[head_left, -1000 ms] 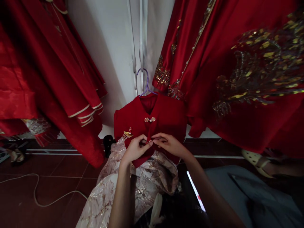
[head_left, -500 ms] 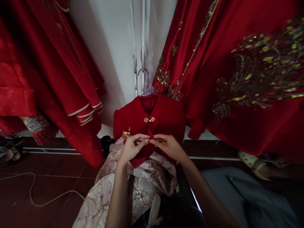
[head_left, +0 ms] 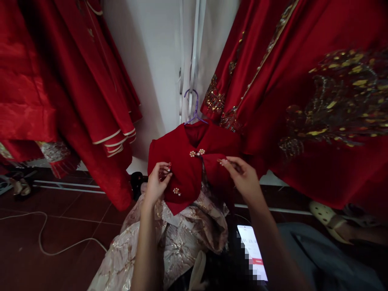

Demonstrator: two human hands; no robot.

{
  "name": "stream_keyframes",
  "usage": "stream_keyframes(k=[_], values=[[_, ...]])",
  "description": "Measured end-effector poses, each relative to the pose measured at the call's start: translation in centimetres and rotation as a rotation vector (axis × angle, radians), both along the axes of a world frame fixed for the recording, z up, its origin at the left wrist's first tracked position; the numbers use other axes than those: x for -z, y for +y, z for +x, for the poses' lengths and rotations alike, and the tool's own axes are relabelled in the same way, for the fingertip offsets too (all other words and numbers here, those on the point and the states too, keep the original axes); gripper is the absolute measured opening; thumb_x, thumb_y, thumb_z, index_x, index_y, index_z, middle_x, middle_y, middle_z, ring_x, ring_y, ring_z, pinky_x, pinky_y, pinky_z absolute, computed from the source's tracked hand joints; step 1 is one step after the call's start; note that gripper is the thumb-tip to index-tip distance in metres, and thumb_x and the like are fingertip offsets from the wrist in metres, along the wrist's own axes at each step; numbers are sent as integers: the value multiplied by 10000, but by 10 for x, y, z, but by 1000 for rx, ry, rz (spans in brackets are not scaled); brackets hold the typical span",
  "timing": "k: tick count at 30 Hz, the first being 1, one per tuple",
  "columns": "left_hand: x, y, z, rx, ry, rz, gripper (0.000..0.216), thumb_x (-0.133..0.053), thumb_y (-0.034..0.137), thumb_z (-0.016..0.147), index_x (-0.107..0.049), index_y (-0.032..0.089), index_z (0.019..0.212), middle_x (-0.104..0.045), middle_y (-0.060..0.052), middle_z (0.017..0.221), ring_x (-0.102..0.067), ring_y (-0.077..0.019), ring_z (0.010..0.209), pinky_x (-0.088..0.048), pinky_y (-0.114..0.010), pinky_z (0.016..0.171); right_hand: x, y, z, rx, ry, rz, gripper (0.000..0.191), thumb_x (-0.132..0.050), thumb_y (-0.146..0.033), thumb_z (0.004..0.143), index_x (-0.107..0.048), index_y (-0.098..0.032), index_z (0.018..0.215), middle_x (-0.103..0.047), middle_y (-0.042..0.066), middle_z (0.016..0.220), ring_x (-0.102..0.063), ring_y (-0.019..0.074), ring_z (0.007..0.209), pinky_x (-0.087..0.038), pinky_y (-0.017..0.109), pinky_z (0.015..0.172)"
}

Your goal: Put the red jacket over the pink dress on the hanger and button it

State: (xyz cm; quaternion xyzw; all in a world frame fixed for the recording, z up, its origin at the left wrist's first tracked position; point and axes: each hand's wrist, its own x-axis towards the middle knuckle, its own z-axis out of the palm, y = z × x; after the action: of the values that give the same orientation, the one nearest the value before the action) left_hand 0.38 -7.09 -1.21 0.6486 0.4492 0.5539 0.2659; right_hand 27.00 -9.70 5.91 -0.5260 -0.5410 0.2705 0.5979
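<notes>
A red sleeveless vest (head_left: pixel 182 145) hangs on a purple hanger (head_left: pixel 196 111), its V neck joined by a pearly flower clasp (head_left: pixel 197 153). My right hand (head_left: pixel 244 176) pinches the right front panel, which is folded outward so the front gapes below the clasp. My left hand (head_left: pixel 157 184) is over the left panel, fingers bent and thumb a little apart. Small red and shiny bits show at its fingertips; whether they belong to an ornament there is unclear. Below it a flower-shaped fastener (head_left: pixel 176 191) sits on the panel.
Red garments (head_left: pixel 106 101) hang at left; a sequined red garment (head_left: pixel 342 101) hangs at right. Pale patterned fabric (head_left: pixel 178 242) lies beneath the vest. A lit phone (head_left: pixel 253 254) is beside my right forearm. A cable (head_left: pixel 45 230) crosses the tiled floor; a person's clog (head_left: pixel 327 218) shows at right.
My hands, together at the vest's front edges before, have moved apart. The right panel is now drawn outward, the left hand has gone left, and the lower flower fastener shows. The view shifted slightly.
</notes>
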Motion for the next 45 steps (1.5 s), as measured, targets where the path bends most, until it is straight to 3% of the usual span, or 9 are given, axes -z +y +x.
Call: stream_keyframes(k=[3,5,7,10,14,17,22,29,45], values=[[2,3,3,-46,7,-12,226,-592,210,759,-540,201,979,-594,-19,860,-584,-103,748,-480,-215,670,-28,-9,-7,-167,115,-105,371,-699,-440,669,-660,-187,937,-650,25,785,-507,68,536,-336,170,416],[3,5,5,-67,-1,-10,213,-589,212,760,-548,198,968,-598,-16,840,-581,-98,727,-475,-209,660,-37,-10,-22,-303,126,-154,362,-707,-424,665,-661,-187,934,-631,6,725,-418,33,445,-258,166,368],[5,7,7,-86,-44,7,243,-602,225,754,-538,194,986,-592,-20,849,-580,-100,744,-475,-207,659,-32,-4,-42,-432,120,-169,344,-705,-407,673,-660,-179,927,-622,-1,690,-357,19,401,-232,175,356],[9,10,11,-127,-92,27,307,-626,250,744,-517,195,1025,-577,-23,872,-573,-101,751,-476,-202,641,-4,14,-73,-541,155,-183,317,-700,-390,676,-651,-164,892,-638,14,725,-403,34,428,-287,186,377],[12,12,16,-93,-189,1,317,-626,259,752,-500,189,1035,-588,-14,831,-585,-95,724,-484,-201,636,34,39,-99,-459,167,-196,326,-702,-386,657,-633,-149,870,-639,19,698,-481,67,459,-326,188,374],[10,11,17,-38,-274,-25,298,-648,257,737,-537,169,999,-627,-35,841,-616,-112,778,-501,-220,689,45,50,-106,-451,129,-176,317,-704,-380,645,-635,-149,852,-660,34,726,-548,97,522,-392,198,424],[7,7,18,24,-339,-84,324,-672,285,718,-603,150,1005,-681,-79,911,-651,-153,861,-520,-251,740,46,57,-110,-386,9,-60,273,-690,-364,665,-640,-150,827,-688,73,815,-622,145,673,-496,262,628],[5,6,17,-22,-365,-71,322,-658,325,727,-644,127,981,-700,-104,950,-665,-168,863,-527,-287,796,41,42,-115,-203,-300,138,182,-599,-318,769,-615,-170,873,-669,62,879,-590,124,655,-476,263,671],[4,4,7,7,-405,-202,285,-688,302,675,-675,102,877,-716,-102,869,-679,-182,806,-528,-357,849,41,44,-117,-240,-417,172,150,-553,-244,811,-636,-162,906,-675,75,900,-626,151,749,-484,283,746]])
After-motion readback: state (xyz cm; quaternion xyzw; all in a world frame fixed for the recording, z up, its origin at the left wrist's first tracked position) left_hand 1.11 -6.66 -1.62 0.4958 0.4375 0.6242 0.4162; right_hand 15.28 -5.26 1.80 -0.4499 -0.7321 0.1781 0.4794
